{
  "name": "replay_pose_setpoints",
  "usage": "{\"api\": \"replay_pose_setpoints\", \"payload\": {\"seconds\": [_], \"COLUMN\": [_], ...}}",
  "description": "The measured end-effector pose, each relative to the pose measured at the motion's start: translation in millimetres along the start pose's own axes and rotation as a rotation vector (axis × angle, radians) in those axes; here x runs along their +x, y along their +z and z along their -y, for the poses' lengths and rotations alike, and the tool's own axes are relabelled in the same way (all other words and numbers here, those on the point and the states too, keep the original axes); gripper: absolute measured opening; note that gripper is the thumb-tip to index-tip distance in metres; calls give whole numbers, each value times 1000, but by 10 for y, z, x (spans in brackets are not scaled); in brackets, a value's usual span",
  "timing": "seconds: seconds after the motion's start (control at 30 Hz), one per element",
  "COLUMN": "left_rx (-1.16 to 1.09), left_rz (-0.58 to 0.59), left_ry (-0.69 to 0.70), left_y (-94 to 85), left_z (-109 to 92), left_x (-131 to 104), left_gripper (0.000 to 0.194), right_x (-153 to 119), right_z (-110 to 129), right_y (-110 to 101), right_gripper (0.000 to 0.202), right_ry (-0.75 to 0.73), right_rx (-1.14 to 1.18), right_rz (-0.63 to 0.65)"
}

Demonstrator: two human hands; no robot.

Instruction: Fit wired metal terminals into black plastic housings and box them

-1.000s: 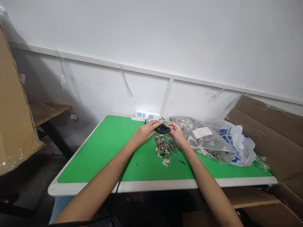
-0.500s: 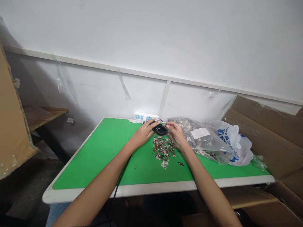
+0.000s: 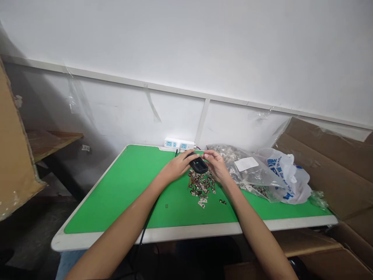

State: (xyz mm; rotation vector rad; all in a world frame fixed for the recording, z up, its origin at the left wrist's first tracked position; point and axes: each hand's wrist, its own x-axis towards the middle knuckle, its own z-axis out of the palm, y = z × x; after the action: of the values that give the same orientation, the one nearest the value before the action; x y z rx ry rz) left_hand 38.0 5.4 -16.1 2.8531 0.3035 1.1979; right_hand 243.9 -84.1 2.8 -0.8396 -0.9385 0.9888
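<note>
The black case (image 3: 199, 165) is held up over the near middle of the bench (image 3: 116, 194), just above the heap of metal parts (image 3: 202, 186), its hollow side facing up toward the person. Since half a second ago it has swung a little: its near end now points more steeply down at the heap, and more of the hollow lies open to view, which probably makes the inside easier to see and reach. The left hand (image 3: 180, 163) has its fingers clamped on the far end of the case. The right hand (image 3: 215, 162) is at the case's right edge, thumb and forefinger brought close together; whether they grip the edge or some small piece, one cannot tell. Both hands keep nearly the same place, so the change seems to be in the tilt alone. Nearer the person, two dark pieces (image 3: 222, 202) lie apart from the heap, and a tiny piece (image 3: 166, 206) lies off to the left. Behind the case stands a power strip (image 3: 180, 144); to the right are a clear bag (image 3: 230, 155) of metal parts and a white bag (image 3: 287, 177).
</note>
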Motion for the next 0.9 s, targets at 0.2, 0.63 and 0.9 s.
{"api": "replay_pose_setpoints", "payload": {"seconds": [0.2, 0.63, 0.9], "left_rx": [-51, -69, -178], "left_rz": [-49, -68, -368], "left_ry": [-1, -231, -709], "left_y": [48, 19, -71], "left_z": [23, -95, -122], "left_x": [-7, 29, 121], "left_gripper": [52, 39, 32], "right_x": [-8, 2, -7], "right_z": [25, -2, -103], "right_y": [39, 16, -107], "right_gripper": [34, 40, 15], "right_ry": [-23, -19, -194], "right_rx": [-12, -222, -1176], "right_rz": [-50, 23, 255]}}
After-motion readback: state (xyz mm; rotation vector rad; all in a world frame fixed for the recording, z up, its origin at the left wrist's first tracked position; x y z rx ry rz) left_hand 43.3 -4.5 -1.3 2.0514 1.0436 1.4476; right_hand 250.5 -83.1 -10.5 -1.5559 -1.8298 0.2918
